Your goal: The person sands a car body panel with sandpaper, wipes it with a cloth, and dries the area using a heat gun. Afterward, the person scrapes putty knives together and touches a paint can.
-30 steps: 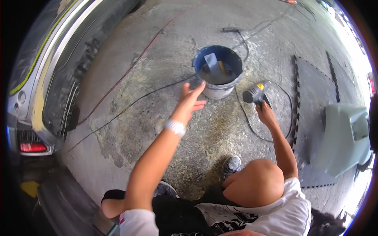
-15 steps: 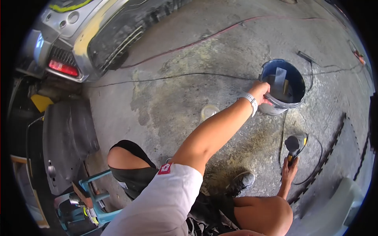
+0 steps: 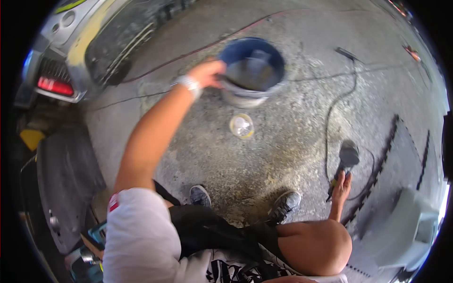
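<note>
My left hand (image 3: 207, 74), with a pale watch on its wrist, is closed on the near left rim of a bucket (image 3: 244, 100). The bucket is dark blue inside and whitish outside, blurred by motion. Some pale, smeared things show inside it. Below the bucket, a small clear round container (image 3: 242, 126) with a yellowish rim rests on the floor. Over on the right, my right hand (image 3: 340, 187) is wrapped round the handle of a corded power tool with a dark round head, which looks like a sander (image 3: 349, 154). Its underside is hidden.
A car's rear end with a red tail light (image 3: 55, 86) stands at upper left, a dark panel (image 3: 66, 184) below it. Cords and a red hose (image 3: 198, 50) cross the floor. Dark mats (image 3: 396, 165) and a pale green bumper-like part (image 3: 410, 226) lie right.
My left hand has carried the bucket leftward, past the clear container, which now shows fully. The sander in my right hand has turned and shifted slightly. The view has moved too.
</note>
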The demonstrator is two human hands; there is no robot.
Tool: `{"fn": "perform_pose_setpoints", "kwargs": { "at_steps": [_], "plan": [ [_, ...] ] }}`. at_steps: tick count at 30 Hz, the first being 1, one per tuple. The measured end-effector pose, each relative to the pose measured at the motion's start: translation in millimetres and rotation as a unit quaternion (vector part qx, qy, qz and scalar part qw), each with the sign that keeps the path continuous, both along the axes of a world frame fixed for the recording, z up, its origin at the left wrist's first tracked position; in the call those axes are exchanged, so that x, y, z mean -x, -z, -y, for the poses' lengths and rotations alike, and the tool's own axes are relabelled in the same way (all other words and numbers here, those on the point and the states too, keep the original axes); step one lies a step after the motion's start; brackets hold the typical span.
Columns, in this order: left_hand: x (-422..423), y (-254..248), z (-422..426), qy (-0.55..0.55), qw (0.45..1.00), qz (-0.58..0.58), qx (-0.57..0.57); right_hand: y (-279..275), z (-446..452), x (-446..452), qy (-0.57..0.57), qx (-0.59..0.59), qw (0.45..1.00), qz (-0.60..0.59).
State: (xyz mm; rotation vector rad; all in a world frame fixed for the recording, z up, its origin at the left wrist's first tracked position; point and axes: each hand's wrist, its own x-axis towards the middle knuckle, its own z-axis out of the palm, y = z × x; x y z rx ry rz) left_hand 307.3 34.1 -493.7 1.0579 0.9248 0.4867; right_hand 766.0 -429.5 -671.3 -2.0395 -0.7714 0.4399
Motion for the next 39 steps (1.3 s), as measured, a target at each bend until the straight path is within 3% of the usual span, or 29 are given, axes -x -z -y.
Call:
{"fn": "perform_pose_setpoints", "kwargs": {
  "at_steps": [3,5,7,9,11,12,13,15,16,17,19,22,23,24,25,27,29,30,31,32,33,34,36,38,39],
  "plan": [
    [78,-23,36,-0.137,0.981,-0.136,-0.029,-54,-19,27,-0.013,0.005,1.000,0.024],
    [158,-8,53,-0.209,0.970,-0.122,-0.037,-80,-33,41,-0.014,-0.093,0.996,0.001],
    [259,23,46,-0.192,0.976,-0.099,0.004,-90,-37,36,-0.009,-0.094,0.995,-0.034],
    [327,31,63,-0.272,0.956,-0.108,0.019,-130,-50,48,-0.032,-0.189,0.960,-0.204],
    [400,41,78,-0.311,0.935,-0.157,0.065,-164,-58,55,-0.121,-0.245,0.934,-0.229],
    [422,41,101,-0.371,0.914,-0.153,0.054,-174,-62,56,-0.147,-0.243,0.937,-0.204],
    [461,41,120,-0.361,0.923,-0.130,0.019,-185,-66,59,-0.175,-0.242,0.937,-0.179],
    [516,42,159,-0.401,0.900,-0.165,0.055,-204,-71,75,-0.157,-0.237,0.938,-0.196],
    [510,34,195,-0.471,0.867,-0.156,0.045,-207,-75,77,-0.156,-0.232,0.940,-0.198],
    [518,33,218,-0.547,0.812,-0.171,0.112,-211,-81,79,-0.158,-0.226,0.940,-0.199],
    [687,125,268,-0.547,0.814,-0.131,0.146,-217,-92,90,-0.139,-0.236,0.943,-0.191],
    [695,158,330,-0.618,0.772,-0.083,0.123,-229,-110,98,-0.135,-0.258,0.938,-0.188],
    [692,174,350,-0.576,0.801,-0.158,0.040,-230,-115,97,-0.152,-0.257,0.936,-0.187],
    [689,189,381,-0.532,0.813,-0.233,-0.040,-227,-121,92,-0.098,-0.278,0.940,-0.169],
    [687,201,417,-0.484,0.809,-0.311,-0.117,-226,-128,87,-0.048,-0.299,0.940,-0.156],
    [681,211,493,-0.375,0.759,-0.467,-0.254,-226,-137,68,-0.084,-0.302,0.949,-0.029],
    [646,216,509,-0.464,0.692,-0.473,-0.286,-270,-146,81,-0.126,-0.325,0.919,-0.183],
    [589,161,494,-0.615,0.717,-0.311,-0.103,-284,-158,90,-0.161,-0.345,0.905,-0.189],
    [492,72,463,-0.773,0.621,-0.119,0.051,-297,-169,98,-0.188,-0.364,0.891,-0.194],
    [475,51,451,-0.784,0.608,-0.116,0.040,-317,-178,109,-0.248,-0.387,0.872,-0.170],
    [463,35,443,-0.780,0.593,-0.195,0.044,-335,-184,119,-0.299,-0.406,0.852,-0.140],
    [458,28,443,-0.769,0.576,-0.274,0.052,-344,-192,123,-0.283,-0.417,0.853,-0.138],
    [505,60,440,-0.724,0.560,-0.341,-0.214,-374,-205,129,-0.290,-0.427,0.851,-0.102],
    [481,16,390,-0.665,0.507,-0.387,-0.388,-406,-223,135,-0.306,-0.461,0.832,-0.046],
    [454,-21,363,-0.642,0.564,-0.329,-0.402,-422,-232,139,-0.318,-0.488,0.812,-0.029]
  ]
}}
